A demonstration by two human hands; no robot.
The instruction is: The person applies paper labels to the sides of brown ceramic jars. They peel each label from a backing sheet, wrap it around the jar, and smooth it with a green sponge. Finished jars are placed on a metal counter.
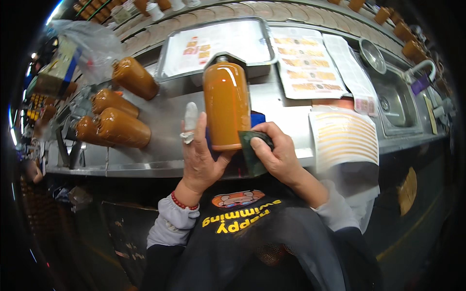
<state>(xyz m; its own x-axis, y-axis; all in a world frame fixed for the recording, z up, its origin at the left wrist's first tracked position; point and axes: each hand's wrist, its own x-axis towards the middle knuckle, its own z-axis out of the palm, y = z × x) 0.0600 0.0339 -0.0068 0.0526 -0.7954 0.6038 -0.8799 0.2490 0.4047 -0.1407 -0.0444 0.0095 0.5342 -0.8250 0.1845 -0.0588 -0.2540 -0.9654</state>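
A glossy brown bottle (224, 104) lies with its neck pointing away from me and its base toward me. Blue material (257, 118) shows beneath it. Along the bottle's left side my left hand (200, 155) has its fingers stretched out and apart, with the thumb by the base. One of those fingers wears a white covering (191, 116). My right hand (279, 153) pinches a dark green flat pad (254, 157) against the lower right edge of the bottle. Whether the left fingertips press on the bottle, I cannot tell.
Several similar brown bottles (124, 127) lie at the left of the steel table (170, 111). Behind is a metal tray (167, 58) lined with white sheets. Printed label sheets (310, 63) and a curved striped sheet (344, 133) lie at right, beside a sink (399, 106) and metal bowl (372, 56).
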